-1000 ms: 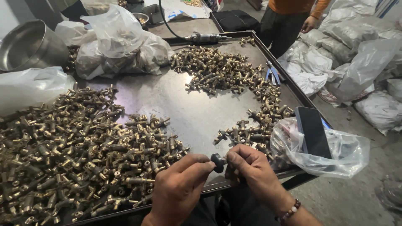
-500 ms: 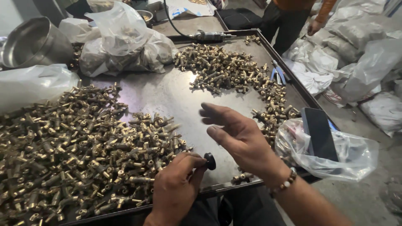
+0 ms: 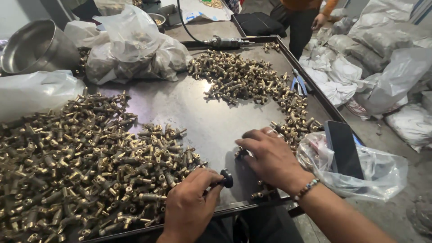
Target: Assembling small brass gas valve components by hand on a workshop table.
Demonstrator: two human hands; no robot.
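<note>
Across the left half of the frame a large heap of brass fittings (image 3: 85,171) is lying on the dark metal tray (image 3: 198,112), with a steel bowl (image 3: 33,45) and filled plastic bags (image 3: 135,47) sitting at upper left. At lower centre your left hand (image 3: 191,207) is closing thumb and fingers around a small black-knobbed part (image 3: 225,179); its knob is pointing up and to the right, toward the other hand, and its long axis is running from lower left to upper right. Just right of that knob your right hand (image 3: 270,157) is pressing palm down on the tray, fingers spread toward the left over a few loose fittings; whether it is pinching one underneath cannot be told. The right hand is nearer to the thin trail of fittings (image 3: 294,121) curving along the right rim, which is leading up to a second heap (image 3: 234,76) at upper centre. A black phone (image 3: 344,148) is resting on a clear bag (image 3: 360,173) at lower right, just beside your right wrist and crowding that edge. A power tool with a cable (image 3: 225,42) is lying at the tray's far edge, and another person (image 3: 306,22) is standing beyond it.
</note>
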